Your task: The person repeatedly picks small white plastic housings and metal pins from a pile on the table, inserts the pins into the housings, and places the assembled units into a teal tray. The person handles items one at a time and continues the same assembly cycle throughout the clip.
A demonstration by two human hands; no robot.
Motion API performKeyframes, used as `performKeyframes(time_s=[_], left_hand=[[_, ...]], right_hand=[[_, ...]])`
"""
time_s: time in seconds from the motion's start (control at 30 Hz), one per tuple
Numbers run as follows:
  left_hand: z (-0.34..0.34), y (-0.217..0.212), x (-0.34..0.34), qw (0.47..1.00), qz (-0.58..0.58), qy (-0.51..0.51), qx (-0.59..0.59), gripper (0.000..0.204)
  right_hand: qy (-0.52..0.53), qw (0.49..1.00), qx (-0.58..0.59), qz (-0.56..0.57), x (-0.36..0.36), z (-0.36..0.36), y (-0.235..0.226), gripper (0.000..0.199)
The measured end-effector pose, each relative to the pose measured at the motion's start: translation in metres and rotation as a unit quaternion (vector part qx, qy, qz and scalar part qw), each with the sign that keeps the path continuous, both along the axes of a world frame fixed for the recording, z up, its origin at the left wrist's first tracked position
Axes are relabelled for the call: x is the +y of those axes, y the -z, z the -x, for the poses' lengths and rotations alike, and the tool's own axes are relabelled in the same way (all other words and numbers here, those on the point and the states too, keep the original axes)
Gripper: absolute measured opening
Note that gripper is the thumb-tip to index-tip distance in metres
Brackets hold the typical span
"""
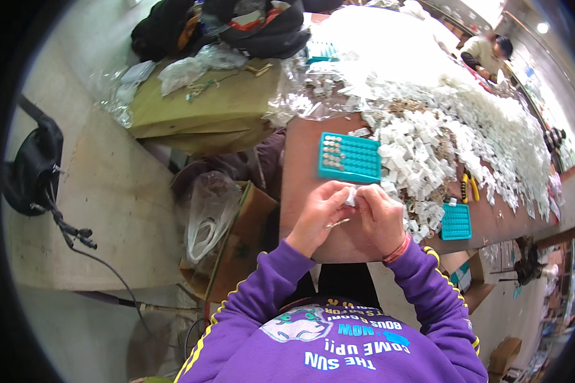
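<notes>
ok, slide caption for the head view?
Left hand and right hand together hold a small white piece near a part-filled teal tray and a heap of white parts.

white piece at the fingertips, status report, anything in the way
Left hand, right hand: both pinching small white piece. Teal tray just beyond, partly filled. White heap right of tray; nothing seen blocking hands.

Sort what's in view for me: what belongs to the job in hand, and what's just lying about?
Likely the job:
small white piece, pinched between left hand and right hand
teal tray holding small round pieces
heap of white pieces beside the tray

Probably just lying about:
clear plastic bag
cardboard box
</notes>
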State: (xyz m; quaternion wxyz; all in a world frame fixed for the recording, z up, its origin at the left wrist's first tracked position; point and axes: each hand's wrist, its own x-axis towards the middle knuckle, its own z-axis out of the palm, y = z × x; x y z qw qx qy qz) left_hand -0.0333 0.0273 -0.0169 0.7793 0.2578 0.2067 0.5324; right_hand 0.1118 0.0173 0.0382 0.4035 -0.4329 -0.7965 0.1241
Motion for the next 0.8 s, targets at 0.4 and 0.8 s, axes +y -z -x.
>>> performKeyframes(time_s=[0.4, 0.8], left_hand=[[0.010, -0.033, 0.014, 0.761, -0.452, -0.169, 0.434, 0.021], [-0.029, -0.036, 0.219, 0.394, -0.418, 0.053, 0.817, 0.035]], right_hand=[[0.142, 0.980, 0.125, 0.056, -0.033, -0.035, -0.011, 0.013], [0.115, 0.982, 0.098, 0.109, -0.066, -0.063, -0.010, 0.003]])
